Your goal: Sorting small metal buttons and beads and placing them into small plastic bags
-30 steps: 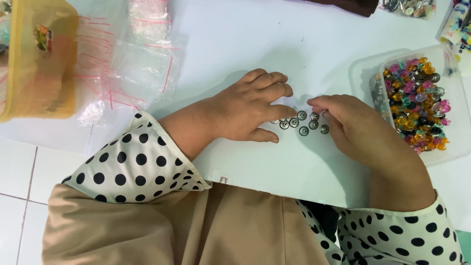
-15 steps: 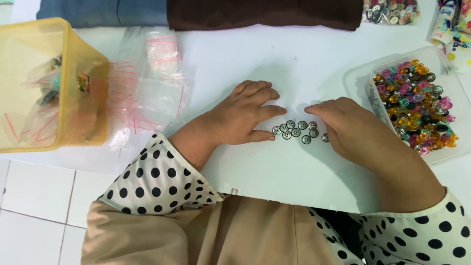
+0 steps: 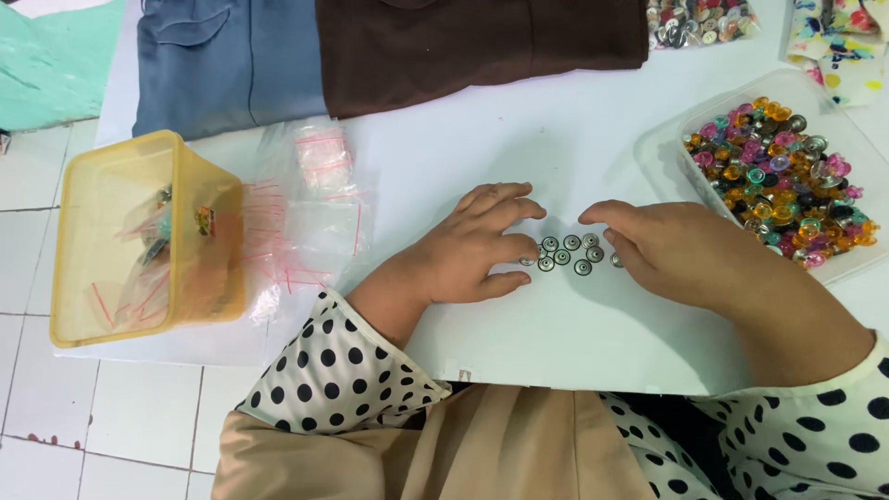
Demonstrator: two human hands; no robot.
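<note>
Several small silver round buttons [image 3: 567, 254] lie in a cluster on the white board [image 3: 519, 343]. My left hand [image 3: 472, 245] rests flat beside them on the left, fingertips touching the nearest ones. From the right, my right hand [image 3: 671, 245] lies palm down with its fingertips at the cluster's edge. Neither hand grips anything that I can see. Both sleeves are white with black dots.
A clear tray [image 3: 662, 153] of several coloured buttons stands at the right. A yellow plastic box [image 3: 139, 243] and a pile of small clear zip bags [image 3: 310, 218] lie at the left. Folded blue cloth [image 3: 222, 60] and brown cloth [image 3: 477, 42] lie at the back.
The view has tilted up, bringing the folded cloths and the whole yellow box into sight. Both hands stay at the silver buttons, which are spread a little wider.
</note>
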